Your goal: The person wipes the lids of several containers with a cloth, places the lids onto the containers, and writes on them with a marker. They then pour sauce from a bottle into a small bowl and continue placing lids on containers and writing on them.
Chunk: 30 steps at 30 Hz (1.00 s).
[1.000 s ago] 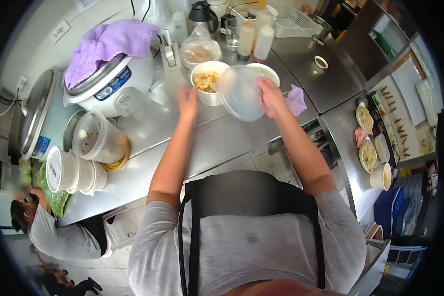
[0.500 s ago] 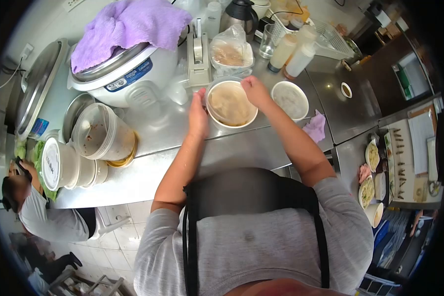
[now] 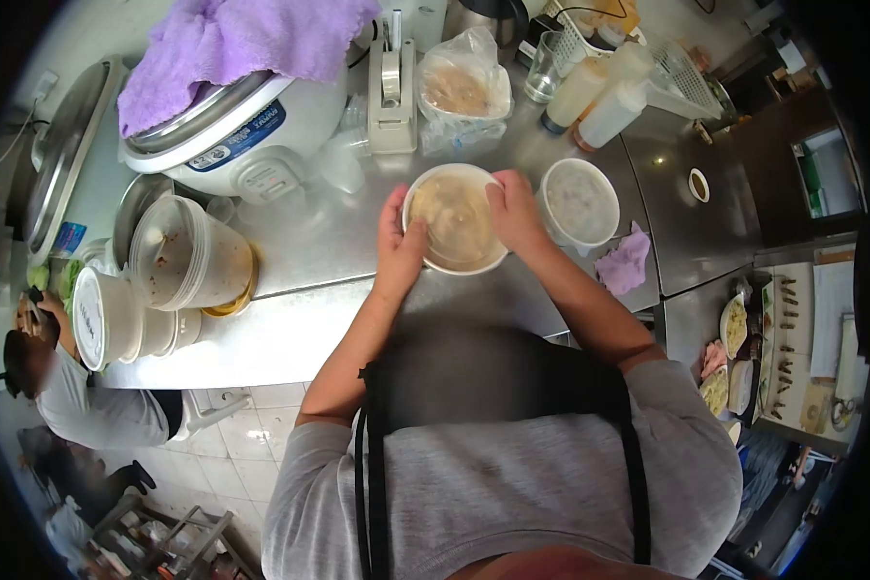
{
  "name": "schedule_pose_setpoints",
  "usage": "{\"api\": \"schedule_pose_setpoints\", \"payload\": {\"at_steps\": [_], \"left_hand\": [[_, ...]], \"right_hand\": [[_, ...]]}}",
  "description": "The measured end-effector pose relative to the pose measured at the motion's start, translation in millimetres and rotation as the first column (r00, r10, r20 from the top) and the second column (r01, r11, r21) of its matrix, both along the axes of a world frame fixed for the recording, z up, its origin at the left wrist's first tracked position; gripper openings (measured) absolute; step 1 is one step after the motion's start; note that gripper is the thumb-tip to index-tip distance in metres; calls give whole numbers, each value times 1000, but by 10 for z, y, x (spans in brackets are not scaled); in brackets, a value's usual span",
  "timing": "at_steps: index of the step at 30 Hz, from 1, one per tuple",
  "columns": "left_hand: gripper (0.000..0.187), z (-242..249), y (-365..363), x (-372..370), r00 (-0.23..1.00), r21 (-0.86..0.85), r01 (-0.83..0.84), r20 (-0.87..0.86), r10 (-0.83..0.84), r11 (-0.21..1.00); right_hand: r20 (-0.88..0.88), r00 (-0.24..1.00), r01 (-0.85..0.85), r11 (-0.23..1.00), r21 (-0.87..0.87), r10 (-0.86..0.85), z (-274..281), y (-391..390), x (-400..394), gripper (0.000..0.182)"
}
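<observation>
A round white bowl (image 3: 457, 269) of brownish food sits on the steel counter in front of me, with a clear plastic lid (image 3: 454, 217) across its top. My left hand (image 3: 399, 246) is closed around the bowl's left side, its thumb over the rim. On the opposite side my right hand (image 3: 518, 215) grips the rim, thumb on the lid's edge and the other fingers curled, partly hidden. Just right of that hand stands a second white bowl (image 3: 580, 203) under a cloudy clear lid, apart from the first. A purple cloth (image 3: 624, 261) lies beside it.
Behind the bowls are a tape dispenser (image 3: 392, 106), a bagged container (image 3: 459, 92) and squeeze bottles (image 3: 609, 116). To the left stand a large rice cooker (image 3: 251, 145) under a purple towel (image 3: 242, 53), and stacked plastic tubs (image 3: 188, 256). Another person (image 3: 97, 396) is at far left.
The clear lid, tilted over the bowl before, now lies flatter on it. My left hand has moved its thumb onto the rim, and my right hand has shifted down the bowl's right side.
</observation>
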<state>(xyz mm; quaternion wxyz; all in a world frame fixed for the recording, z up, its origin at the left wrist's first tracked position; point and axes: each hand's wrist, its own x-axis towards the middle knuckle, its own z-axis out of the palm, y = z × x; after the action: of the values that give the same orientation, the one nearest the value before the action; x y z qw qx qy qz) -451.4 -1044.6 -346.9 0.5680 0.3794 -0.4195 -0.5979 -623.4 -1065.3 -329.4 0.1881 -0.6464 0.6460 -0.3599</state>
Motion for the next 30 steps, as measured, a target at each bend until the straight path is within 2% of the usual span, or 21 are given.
{"api": "schedule_pose_setpoints", "payload": {"at_steps": [2,4,5,7,8,9,11,13,16,19,22,25,30], "left_hand": [[42,64,-19,99,996,49,67,62,-70,997],[29,227,-7,179,976,177,74,190,-108,981],[26,223,-31,164,969,189,54,226,-97,980],[22,151,-15,157,944,171,-7,327,-50,985],[22,132,-6,148,962,212,-10,268,-48,977],[18,163,17,144,934,143,-21,356,-31,989],[17,143,24,145,959,175,-20,281,-30,984],[15,166,-6,157,951,195,6,301,-66,981],[13,186,-7,161,953,192,21,294,-78,981],[13,199,-9,150,948,187,50,299,-106,981],[12,223,34,156,934,191,83,327,-143,978],[12,213,25,175,898,196,124,395,-194,973],[14,298,70,126,867,186,240,401,-297,953]], "right_hand": [[-62,997,-42,996,83,47,44,33,-21,21],[-112,955,-288,950,-117,276,-24,-21,1,18],[-2,956,-292,956,10,292,56,-20,50,15],[83,959,-273,961,33,270,-30,-43,95,12],[92,958,-276,960,44,271,26,-15,107,12],[60,960,-277,960,33,275,30,0,112,12],[98,946,-317,944,87,309,117,41,109,12],[65,951,-305,951,56,301,111,35,127,12],[50,921,-386,923,-2,385,142,1,119,14],[-55,899,-428,897,110,435,297,45,72,16],[-48,884,-458,881,117,466,244,55,51,18],[-44,891,-452,892,15,452,214,132,101,19],[86,891,-446,895,-5,445,153,273,86,18]]}}
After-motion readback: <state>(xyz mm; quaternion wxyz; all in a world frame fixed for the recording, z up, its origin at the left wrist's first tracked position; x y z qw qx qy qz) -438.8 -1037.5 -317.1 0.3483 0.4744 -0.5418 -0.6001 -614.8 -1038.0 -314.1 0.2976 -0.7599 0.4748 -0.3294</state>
